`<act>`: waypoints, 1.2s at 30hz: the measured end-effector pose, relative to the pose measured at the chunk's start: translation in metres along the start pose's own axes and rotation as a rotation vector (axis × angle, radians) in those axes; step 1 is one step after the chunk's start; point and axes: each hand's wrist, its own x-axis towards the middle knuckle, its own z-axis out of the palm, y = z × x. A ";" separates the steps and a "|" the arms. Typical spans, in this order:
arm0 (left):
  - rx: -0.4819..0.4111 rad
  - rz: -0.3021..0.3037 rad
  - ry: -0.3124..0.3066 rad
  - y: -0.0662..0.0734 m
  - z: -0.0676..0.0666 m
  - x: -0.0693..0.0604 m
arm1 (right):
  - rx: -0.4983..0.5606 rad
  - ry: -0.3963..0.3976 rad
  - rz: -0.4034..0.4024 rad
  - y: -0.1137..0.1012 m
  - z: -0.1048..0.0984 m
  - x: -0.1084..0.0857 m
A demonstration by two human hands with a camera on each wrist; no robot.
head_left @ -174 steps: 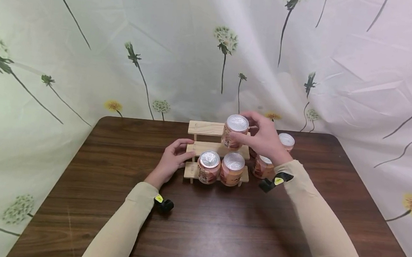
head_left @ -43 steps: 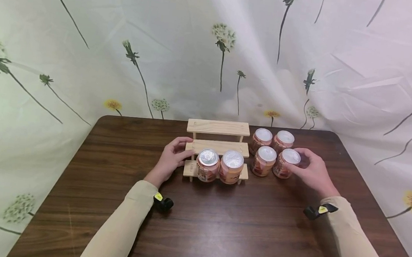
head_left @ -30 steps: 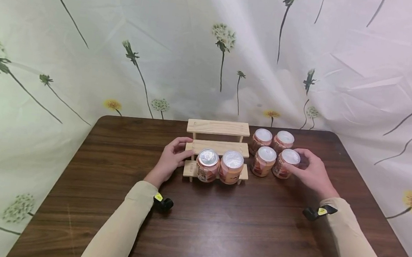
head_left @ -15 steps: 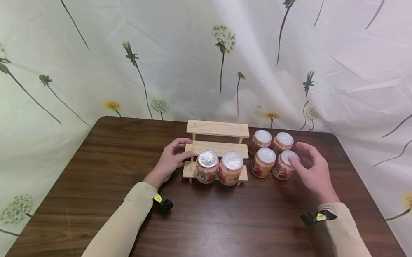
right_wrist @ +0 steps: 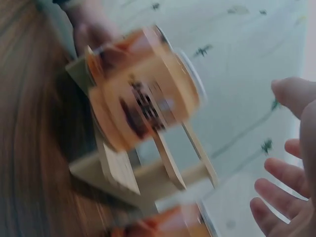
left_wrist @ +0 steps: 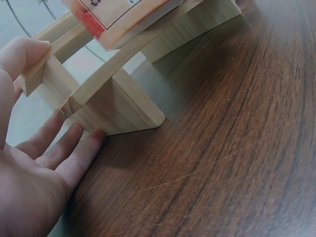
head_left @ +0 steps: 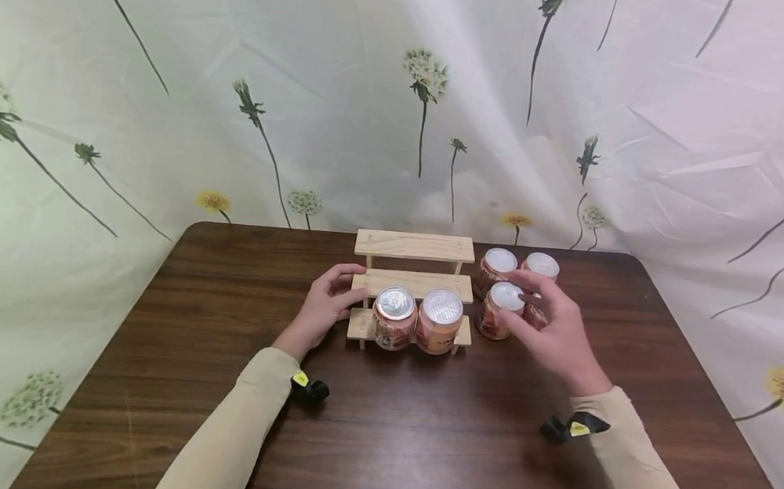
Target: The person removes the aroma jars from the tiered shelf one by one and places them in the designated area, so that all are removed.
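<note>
A three-tier wooden rack [head_left: 416, 244] stands at the back of the table. Its end is held by my left hand [head_left: 325, 301]; in the left wrist view the thumb lies on a shelf end and fingertips touch the side. On the lowest shelf sit two orange-labelled cans with silver lids, a left can [head_left: 395, 320] and a right can [head_left: 439, 324]. My right hand [head_left: 556, 335], fingers spread and holding nothing, hovers by the front-left can [head_left: 496, 317] of a group right of the rack. It partly covers the front-right can [head_left: 536, 313].
Behind that pair stand two more cans, a back-left can [head_left: 499, 263] and a back-right can [head_left: 541, 265]. The dark wooden table [head_left: 373, 439] ends at a dandelion-patterned cloth [head_left: 348, 114] hanging behind it.
Earlier my right hand held a can over the rack; that can then stood front-right in the group. The hand has let go and moved left toward the front-left can. My left hand stays.
</note>
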 end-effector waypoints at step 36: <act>0.006 -0.003 0.028 0.002 0.002 -0.002 | 0.053 -0.189 0.058 0.007 0.081 0.003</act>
